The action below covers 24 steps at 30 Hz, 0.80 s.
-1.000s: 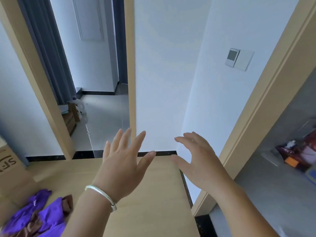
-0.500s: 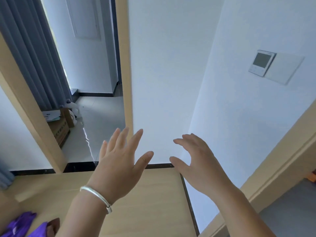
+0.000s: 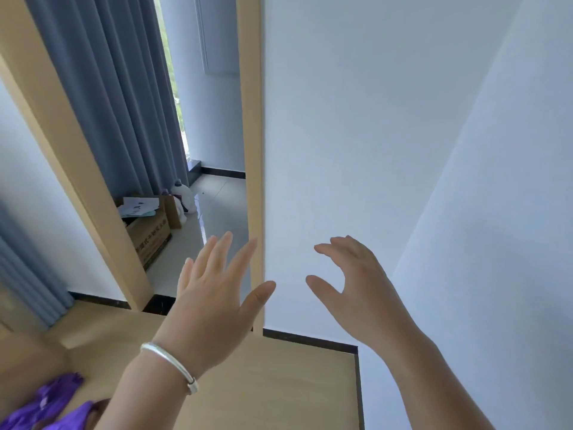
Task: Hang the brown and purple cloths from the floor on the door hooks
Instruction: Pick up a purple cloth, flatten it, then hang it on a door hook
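Well, both hands are up in front of the white wall with nothing in them. The left hand, a silver bangle on its wrist, has its fingers spread wide and straight; the right hand is loosely arched, fingers relaxed, also empty. The purple cloth lies bunched on the wooden floor at the lower left corner of the frame, partly cut off by the edge, with a sliver of the brown cloth showing just beside it against the left forearm. No door hooks are in view, so I cannot tell where they sit.

Judging by how the cloths slump into folds, they look soft and light, easy to lift with one hand, with no stiffness to fight. They should gather wherever pinched, so the sensible hold would be a corner or an edge, leaving the rest to hang free and drape over a hook. The two lie touching, so separating them first may save a tangle.
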Available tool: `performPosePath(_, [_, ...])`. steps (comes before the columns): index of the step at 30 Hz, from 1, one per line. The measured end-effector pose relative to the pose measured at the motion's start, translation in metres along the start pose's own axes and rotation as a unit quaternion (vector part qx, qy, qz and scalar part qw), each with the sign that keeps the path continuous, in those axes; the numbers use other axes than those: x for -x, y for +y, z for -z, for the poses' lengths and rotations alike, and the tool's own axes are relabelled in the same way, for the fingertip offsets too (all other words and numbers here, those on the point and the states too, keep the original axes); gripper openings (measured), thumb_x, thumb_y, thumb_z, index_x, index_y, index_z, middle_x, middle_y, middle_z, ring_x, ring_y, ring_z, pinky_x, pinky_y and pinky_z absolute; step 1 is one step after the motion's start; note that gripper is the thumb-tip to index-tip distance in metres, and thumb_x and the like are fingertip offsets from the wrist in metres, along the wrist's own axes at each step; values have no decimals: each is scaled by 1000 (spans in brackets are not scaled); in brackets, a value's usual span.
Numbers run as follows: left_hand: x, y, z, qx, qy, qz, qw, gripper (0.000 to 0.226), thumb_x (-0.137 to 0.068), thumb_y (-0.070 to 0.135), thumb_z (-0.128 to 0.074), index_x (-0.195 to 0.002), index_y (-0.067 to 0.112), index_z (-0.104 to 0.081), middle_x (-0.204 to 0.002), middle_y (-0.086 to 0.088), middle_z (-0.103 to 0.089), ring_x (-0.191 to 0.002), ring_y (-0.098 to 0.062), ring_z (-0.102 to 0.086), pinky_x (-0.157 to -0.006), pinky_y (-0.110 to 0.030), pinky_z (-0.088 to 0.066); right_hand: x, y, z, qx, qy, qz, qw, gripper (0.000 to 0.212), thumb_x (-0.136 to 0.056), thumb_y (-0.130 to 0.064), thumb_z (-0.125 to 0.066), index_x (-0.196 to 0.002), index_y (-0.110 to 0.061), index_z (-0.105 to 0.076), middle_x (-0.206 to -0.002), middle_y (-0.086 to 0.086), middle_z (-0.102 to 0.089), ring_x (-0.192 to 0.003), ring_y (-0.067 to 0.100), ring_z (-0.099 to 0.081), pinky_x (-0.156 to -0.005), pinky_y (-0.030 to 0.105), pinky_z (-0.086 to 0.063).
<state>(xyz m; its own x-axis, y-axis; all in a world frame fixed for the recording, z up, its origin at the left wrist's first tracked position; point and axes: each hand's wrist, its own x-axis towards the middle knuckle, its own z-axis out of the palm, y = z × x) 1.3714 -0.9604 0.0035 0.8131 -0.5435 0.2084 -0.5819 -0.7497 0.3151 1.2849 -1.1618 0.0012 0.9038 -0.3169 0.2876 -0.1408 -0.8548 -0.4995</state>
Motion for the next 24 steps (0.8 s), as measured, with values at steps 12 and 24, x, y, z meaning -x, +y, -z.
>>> performPosePath(12, [-70,-85,-12,-33,18,135,990,70,-83,73,-6,-145,46,12,-159,10,13,-143,-12,23,-114,-38,10,-135,-27,-83,-39,-91,109,989,49,-90,-47,-54,-137,-34,-45,-142,-19,-33,-138,4,-21,-110,25,-27])
performPosePath(24, [-119,-261,9,5,84,294,952,81,-74,75,0,-148,44,5,-159,8,8,-145,-14,19,-117,-42,4,-280,-153,-208,-39,-172,231,957,47,-89,-46,-57,-134,-36,-48,-145,-16,-34,-139,2,-18,-112,25,-23])
